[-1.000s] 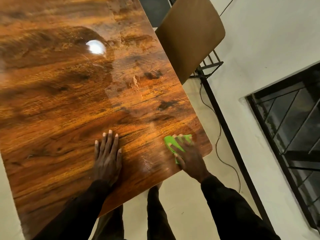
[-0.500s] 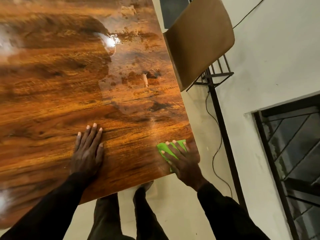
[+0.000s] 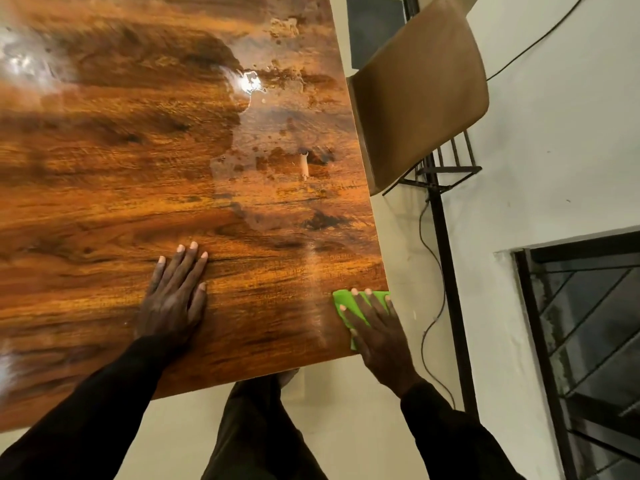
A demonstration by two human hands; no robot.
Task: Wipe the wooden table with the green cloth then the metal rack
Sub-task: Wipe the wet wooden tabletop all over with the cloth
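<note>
Wooden table (image 3: pixel 104 188) fills the left and centre, glossy, with glare patches at its far-left edge. Left hand (image 3: pixel 173 306) lies flat on the table, near its near edge and roughly mid-width: palm down, fingers straight and close together, holding nothing. Right of that hand, toward the table's far-right part, is a wet smeary film (image 3: pixel 277 133) with a bright light reflection in it. Green cloth (image 3: pixel 338 298) sits on the table's near-right corner, its right edge at the table's right edge. Right hand (image 3: pixel 379 341) presses flat on the cloth with fingers spread and straight, not curled round it; the heel of the hand overhangs the table's near edge. Dark trouser legs (image 3: pixel 256 427) are below the near edge, over a pale floor (image 3: pixel 346 427). A tan chair (image 3: pixel 422 95) is just beside the table's right edge, toward its far end. Right of the table stands a black metal frame (image 3: pixel 441 237) against the white wall (image 3: pixel 554 133), with a thin cable (image 3: pixel 423 306) hanging beside it. Barred window (image 3: pixel 581 341) is well right of the table.
</note>
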